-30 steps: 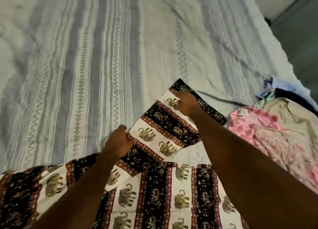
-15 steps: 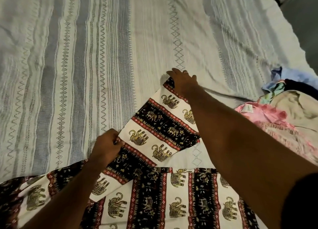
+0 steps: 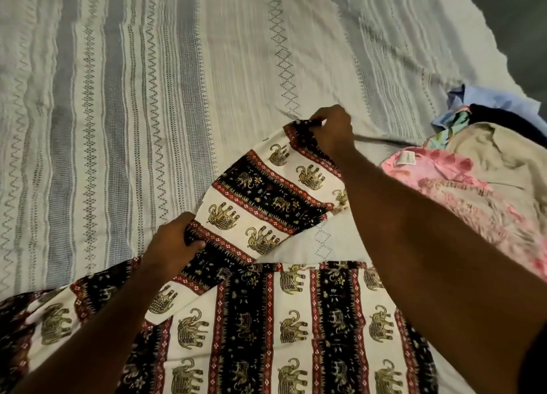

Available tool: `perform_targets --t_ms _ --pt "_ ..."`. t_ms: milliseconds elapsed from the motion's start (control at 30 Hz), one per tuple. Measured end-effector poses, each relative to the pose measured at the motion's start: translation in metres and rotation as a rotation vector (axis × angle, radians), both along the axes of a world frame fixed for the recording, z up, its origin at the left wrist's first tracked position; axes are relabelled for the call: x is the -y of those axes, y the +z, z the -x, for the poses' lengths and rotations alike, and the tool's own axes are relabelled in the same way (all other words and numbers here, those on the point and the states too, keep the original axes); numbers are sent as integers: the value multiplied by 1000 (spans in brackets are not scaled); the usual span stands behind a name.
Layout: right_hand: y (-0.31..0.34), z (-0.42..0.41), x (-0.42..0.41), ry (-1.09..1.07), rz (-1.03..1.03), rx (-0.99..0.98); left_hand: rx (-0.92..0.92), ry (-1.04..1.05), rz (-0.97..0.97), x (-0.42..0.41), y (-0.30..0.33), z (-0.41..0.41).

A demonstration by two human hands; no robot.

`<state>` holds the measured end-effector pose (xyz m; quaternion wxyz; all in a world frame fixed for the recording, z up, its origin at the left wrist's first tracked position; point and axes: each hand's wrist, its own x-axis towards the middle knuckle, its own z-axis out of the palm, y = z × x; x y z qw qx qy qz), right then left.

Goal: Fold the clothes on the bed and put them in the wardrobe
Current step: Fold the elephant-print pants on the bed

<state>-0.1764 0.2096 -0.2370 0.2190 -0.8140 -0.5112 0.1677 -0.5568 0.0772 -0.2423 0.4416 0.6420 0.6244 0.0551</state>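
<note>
Folding is under way on the elephant-print garment [image 3: 284, 319], which is lying spread across the near part of the bed [image 3: 148, 97]; in the head view, the only one given, one narrow section of it, a sleeve or leg, is angling up and away from the main body. The right hand [image 3: 333, 130] is pinching the far end of that section, fingers curled round the dark hem, which is lifting slightly off the cover; the left hand [image 3: 174, 242] is gripping the same section's left edge nearer the body, thumb over the cloth.

To do this step well, I judge the two hands should be keeping the strip taut between them while carrying it over the body, so that it is landing flat and its edges are lining up with the printed bands; the left hand's grip looks a fair place for the crease. The cloth looks thin and limp, so slack will likely be bunching.

At the right a pile of unfolded clothes [image 3: 473, 186], pink, beige and blue, is waiting; the wardrobe is not showing here.
</note>
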Motion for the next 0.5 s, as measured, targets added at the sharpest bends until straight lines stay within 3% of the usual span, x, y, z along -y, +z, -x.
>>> perform_targets --t_ms 167,300,500 --pt "29 -37 105 -249 -108 -359 -67 -61 -42 21 9 4" --pt "41 -55 194 -381 -178 -469 -82 -173 -142 43 18 1" --pt "66 -36 335 -602 -155 -602 -147 -609 -62 98 25 5"
